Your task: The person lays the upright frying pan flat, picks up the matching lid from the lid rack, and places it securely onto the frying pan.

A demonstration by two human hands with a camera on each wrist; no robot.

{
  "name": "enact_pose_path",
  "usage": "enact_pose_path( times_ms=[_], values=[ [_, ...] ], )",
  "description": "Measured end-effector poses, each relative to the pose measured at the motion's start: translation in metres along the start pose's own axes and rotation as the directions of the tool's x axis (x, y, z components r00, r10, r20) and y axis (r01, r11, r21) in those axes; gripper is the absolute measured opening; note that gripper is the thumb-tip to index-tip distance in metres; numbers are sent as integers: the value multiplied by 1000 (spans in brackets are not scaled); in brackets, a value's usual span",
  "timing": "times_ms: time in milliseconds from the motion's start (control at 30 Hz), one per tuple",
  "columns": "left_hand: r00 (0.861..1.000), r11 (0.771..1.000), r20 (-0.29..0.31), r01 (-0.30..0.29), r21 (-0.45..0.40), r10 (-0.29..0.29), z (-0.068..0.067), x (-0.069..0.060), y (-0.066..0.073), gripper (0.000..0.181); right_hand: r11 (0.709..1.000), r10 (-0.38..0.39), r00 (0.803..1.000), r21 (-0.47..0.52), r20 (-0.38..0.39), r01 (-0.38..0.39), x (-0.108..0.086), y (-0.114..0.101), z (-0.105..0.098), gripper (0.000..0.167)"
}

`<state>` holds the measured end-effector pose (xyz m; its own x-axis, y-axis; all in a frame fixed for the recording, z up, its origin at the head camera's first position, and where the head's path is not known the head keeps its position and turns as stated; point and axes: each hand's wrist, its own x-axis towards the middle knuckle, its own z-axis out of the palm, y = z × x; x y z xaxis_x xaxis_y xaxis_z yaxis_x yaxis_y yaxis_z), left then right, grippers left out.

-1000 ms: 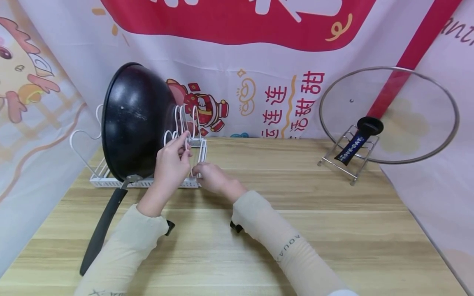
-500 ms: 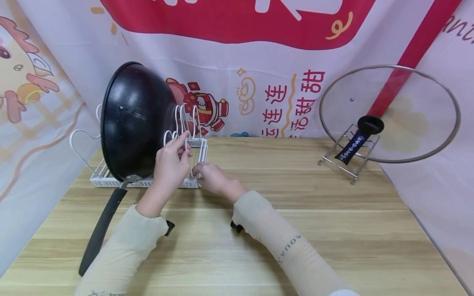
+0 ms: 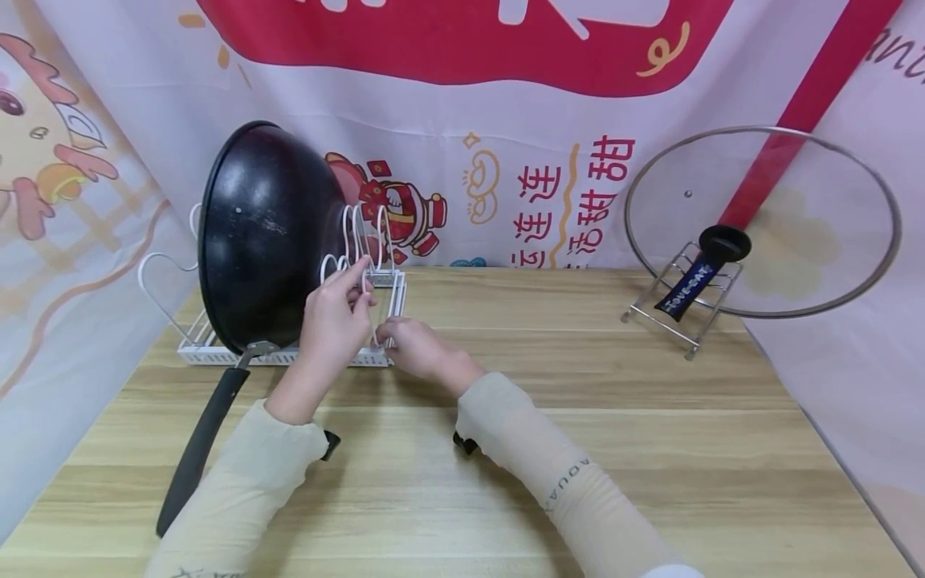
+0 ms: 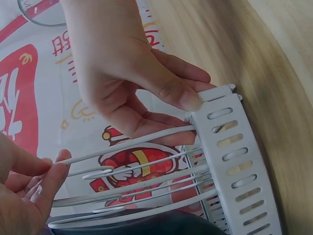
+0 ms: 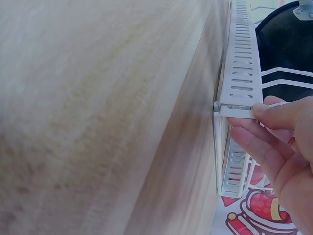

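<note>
A white metal pot rack (image 5: 242, 63) with looped wire dividers stands at the left of the table. My left hand (image 3: 336, 313) pinches the upper part of the rightmost front wire divider (image 4: 127, 143) between thumb and fingers. At that divider's lower end, my right hand (image 3: 419, 347) grips the right front corner of the slotted rail (image 4: 239, 166), thumb on one side and fingers on the other. The divider's foot is partly hidden by the right fingers. A black wok (image 3: 267, 233) leans on its side in the rack, left of both hands.
The wok's long dark handle (image 3: 202, 449) juts toward the table's front, beside the left forearm. At the far right, a large glass lid (image 3: 802, 241) leans upright on a small wire stand (image 3: 658, 321). A printed cloth (image 3: 433, 112) hangs behind the wooden table (image 3: 549, 385).
</note>
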<state>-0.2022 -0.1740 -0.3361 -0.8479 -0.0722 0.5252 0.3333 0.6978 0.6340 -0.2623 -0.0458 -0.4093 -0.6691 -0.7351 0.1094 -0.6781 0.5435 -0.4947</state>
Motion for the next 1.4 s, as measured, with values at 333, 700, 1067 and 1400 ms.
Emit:
enact_pose_path(
  times_ms=[333,700,1067,1400],
  values=[
    [1000,1000,-6,27,7,-27,-4,1,4,44,1000,-28,999,11,17,28,-5,3,-2,29],
    [994,985,92,41,168,-57,-18,5,11,44,999,-52,998,4,47,52,-9,2,-1,38],
    [980,973,184,28,228,-72,-24,12,19,45,998,-52,998,22,16,52,-13,10,-9,39],
    [960,983,264,49,175,-95,-33,14,19,49,999,-44,999,-16,11,44,-21,18,-13,39]
  ],
)
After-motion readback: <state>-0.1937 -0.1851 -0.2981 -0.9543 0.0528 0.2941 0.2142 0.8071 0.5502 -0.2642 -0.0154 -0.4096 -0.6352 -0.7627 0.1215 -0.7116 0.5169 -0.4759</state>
